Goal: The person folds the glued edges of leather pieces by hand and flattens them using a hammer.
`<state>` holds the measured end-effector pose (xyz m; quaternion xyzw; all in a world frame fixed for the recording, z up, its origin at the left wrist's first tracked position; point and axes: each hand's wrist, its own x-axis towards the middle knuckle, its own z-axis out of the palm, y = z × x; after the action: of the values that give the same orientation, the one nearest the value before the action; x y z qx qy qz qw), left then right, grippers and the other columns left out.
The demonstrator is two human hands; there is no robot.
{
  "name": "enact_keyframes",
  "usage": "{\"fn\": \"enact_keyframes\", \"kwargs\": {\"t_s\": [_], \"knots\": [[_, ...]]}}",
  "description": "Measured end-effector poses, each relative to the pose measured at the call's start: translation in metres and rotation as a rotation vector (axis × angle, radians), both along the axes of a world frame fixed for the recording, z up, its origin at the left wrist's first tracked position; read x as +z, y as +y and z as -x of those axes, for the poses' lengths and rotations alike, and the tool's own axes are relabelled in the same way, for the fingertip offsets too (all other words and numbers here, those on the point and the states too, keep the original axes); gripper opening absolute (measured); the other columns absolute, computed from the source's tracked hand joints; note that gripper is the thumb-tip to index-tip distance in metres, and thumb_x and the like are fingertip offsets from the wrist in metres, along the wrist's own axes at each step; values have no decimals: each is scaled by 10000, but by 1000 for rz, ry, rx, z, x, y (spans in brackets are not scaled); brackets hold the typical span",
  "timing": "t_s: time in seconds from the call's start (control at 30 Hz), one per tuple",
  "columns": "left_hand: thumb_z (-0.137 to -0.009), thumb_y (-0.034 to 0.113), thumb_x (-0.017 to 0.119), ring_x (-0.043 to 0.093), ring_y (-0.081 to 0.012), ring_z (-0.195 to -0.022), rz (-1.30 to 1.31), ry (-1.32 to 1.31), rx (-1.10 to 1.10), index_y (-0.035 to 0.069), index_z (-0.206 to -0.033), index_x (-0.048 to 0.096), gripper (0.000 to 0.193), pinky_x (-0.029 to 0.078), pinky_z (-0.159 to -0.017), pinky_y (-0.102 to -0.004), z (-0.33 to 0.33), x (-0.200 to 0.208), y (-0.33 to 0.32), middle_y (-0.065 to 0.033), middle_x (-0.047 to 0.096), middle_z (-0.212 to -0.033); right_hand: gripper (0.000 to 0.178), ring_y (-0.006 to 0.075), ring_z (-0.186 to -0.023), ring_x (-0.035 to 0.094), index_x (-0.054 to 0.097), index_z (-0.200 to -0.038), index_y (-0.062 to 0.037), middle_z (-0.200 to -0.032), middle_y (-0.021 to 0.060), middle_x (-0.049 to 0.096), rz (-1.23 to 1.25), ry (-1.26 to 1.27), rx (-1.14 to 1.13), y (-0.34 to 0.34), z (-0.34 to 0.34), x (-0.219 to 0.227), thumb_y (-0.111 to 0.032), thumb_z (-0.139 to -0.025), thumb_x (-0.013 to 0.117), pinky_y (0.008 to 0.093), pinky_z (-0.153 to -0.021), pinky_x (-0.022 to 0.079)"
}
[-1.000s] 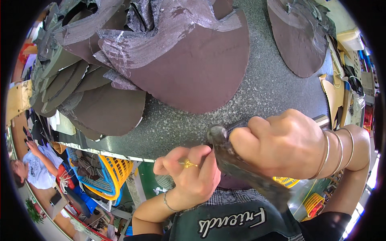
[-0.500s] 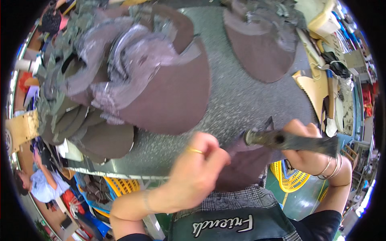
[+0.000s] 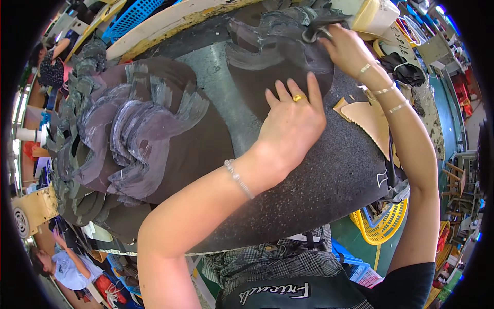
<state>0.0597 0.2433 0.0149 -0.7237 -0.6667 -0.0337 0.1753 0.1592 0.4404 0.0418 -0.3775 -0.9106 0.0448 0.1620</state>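
Observation:
My left hand (image 3: 296,123) lies with its fingers spread on the near part of a dark brown rounded sheet piece (image 3: 252,85), whose far part carries grey smears. Beyond it, at the far right of the pile, my right hand (image 3: 350,51) grips a hammer (image 3: 321,28) with a dark metal head. The hammer head is over the smeared far end of the pieces; whether it touches them I cannot tell. To the left, a larger overlapping stack of similar brown pieces (image 3: 198,147) shows thick grey streaks. Most of the hammer's handle is hidden.
The speckled dark worktable (image 3: 329,177) carries everything. Tan cut scraps (image 3: 365,118) and a white tub (image 3: 375,18) lie along its right side. A yellow basket (image 3: 383,224) stands below the right edge. Co-workers (image 3: 72,268) are at the left.
Both hands have moved from near my body out to the far right pieces. The left hand has opened from a closed shape. The hammer has travelled away with my right hand.

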Motion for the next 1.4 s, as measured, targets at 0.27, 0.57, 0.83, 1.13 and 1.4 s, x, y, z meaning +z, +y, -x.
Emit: {"fn": "enact_keyframes", "kwargs": {"t_s": [0.27, 0.57, 0.83, 1.13, 1.4], "knots": [[-779, -45, 574, 692, -314, -762, -140, -258, -282, -133, -1198, 553, 429, 585, -620, -329, 39, 43, -63, -264, 628, -988, 257, 470, -863, 600, 514, -1000, 35, -854, 283, 618, -31, -114, 167, -5, -1, 0, -193, -919, 601, 495, -732, 497], [-822, 61, 656, 674, -370, -1004, 328, -479, -309, -46, -1262, 571, 460, 584, -764, -399, -1, 108, -133, -265, 631, -1151, 254, 459, -797, 599, 530, -956, 50, -810, 272, 614, -91, -10, 179, -5, -8, -16, -186, -905, 611, 491, -693, 489], [-824, 39, 657, 596, -357, -1012, 310, -826, -381, 8, -1230, 543, 422, 470, -867, -428, 30, 24, -28, -167, 645, -1081, 260, 465, -801, 596, 527, -936, 56, -827, 277, 612, -82, 29, 184, -22, 0, -19, -187, -905, 615, 490, -692, 484], [-781, 34, 693, 576, -340, -1043, 270, -727, -167, 11, -932, 696, 152, 463, -886, -397, 34, 47, -91, -115, 633, -1016, 267, 377, -788, 633, 602, -1004, 34, -854, 221, 642, -227, 149, 280, -5, -19, -30, -203, -890, 647, 413, -699, 497], [-827, 107, 719, 656, -297, -840, 241, -844, -229, -69, -1113, 565, 370, 537, -765, -376, 11, 11, -63, -141, 646, -891, 275, 345, -814, 613, 622, -1004, 43, -872, 206, 635, 21, 482, 333, -129, -20, 57, -198, -872, 646, 416, -724, 492]]}}
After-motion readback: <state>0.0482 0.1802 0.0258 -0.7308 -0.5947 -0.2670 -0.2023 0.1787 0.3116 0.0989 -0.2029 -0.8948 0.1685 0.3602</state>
